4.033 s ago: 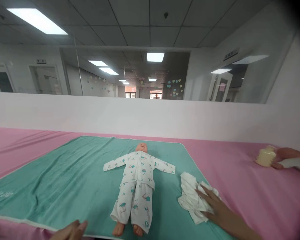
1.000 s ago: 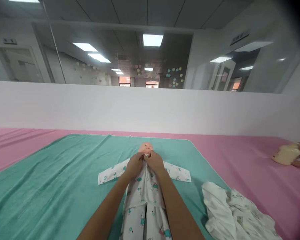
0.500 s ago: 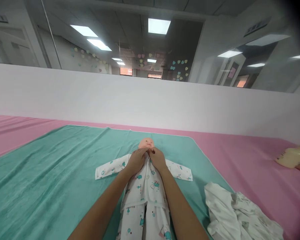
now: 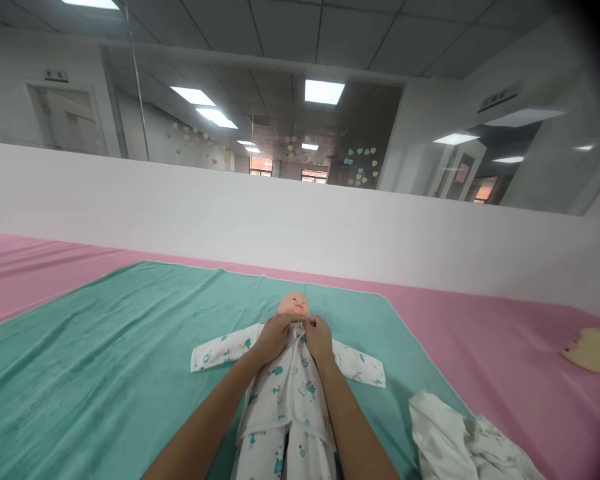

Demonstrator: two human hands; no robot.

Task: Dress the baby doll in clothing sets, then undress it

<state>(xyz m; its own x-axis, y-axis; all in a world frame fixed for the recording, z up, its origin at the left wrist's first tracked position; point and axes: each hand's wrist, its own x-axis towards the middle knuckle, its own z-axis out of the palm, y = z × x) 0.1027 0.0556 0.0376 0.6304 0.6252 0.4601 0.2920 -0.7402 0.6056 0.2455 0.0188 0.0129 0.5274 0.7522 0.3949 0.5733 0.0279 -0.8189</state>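
A baby doll (image 4: 294, 304) lies on its back, dressed in a white pajama top (image 4: 280, 393) with teal prints and matching pants (image 4: 261, 459). Both sleeves stretch out to the sides. My left hand (image 4: 275, 339) is closed at the collar just under the doll's chin, fingers pinching the fabric. Beside it my right hand (image 4: 319, 340) also pinches the collar, its fingers curled. A small gap of collar shows between the hands. Buttons run down the front of the top; what lies under my fingertips is hidden.
Under the doll spreads a teal blanket (image 4: 130, 373) over a pink sheet (image 4: 460, 333). Crumpled white cloth (image 4: 440, 433) lies at the lower right. Near the right edge is a pale yellow object (image 4: 593, 348), partly cut off. A white wall (image 4: 260, 223) with a mirror-like panel stands behind.
The view has tilted upward, so everything sits lower in the picture. My right hand has shifted slightly away from my left, leaving a wider gap at the collar.
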